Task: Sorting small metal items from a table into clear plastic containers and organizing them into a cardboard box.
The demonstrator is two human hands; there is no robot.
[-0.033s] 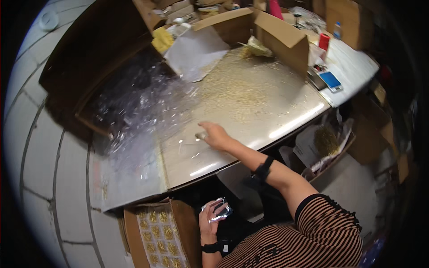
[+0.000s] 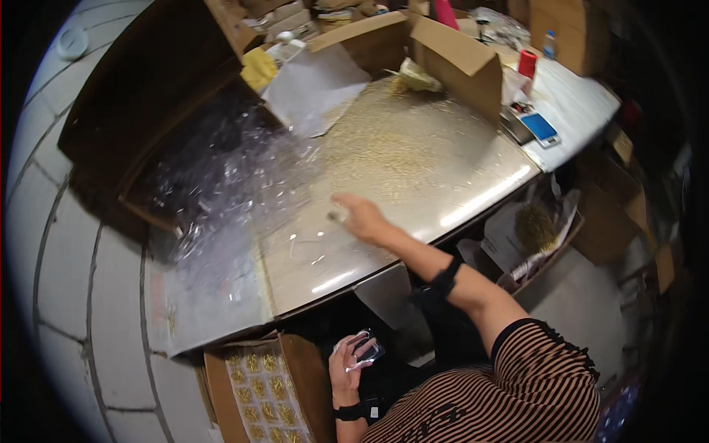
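Note:
My left hand [image 2: 346, 363] is low in front of my body, its fingers closed around a small clear plastic box [image 2: 368, 350]. Over the table's near half reaches my right hand [image 2: 363, 220], blurred by motion. A greyish cover or band shows on one of its fingers, and I cannot make out whether anything is held. Just left of it, a few small clear pieces [image 2: 320, 235] lie on the tabletop [image 2: 384, 247]. Beyond the hand, many thin gold-coloured pieces [image 2: 395, 151] are spread out. A heap of clear plastic boxes [image 2: 236, 162] fills the left side.
By my left arm, an open carton [image 2: 306, 369] holds rows of gold-coloured bundles [image 2: 258, 387]. Under the table's right edge sits a box with a gold pile [image 2: 535, 227]. Cardboard flaps [image 2: 458, 48] stand at the back. A blue-screened device [image 2: 539, 127] lies at right.
My right hand has shifted slightly to the right over the table, away from the small clear pieces. My left hand keeps hold of the clear box. The whole view has shifted a little.

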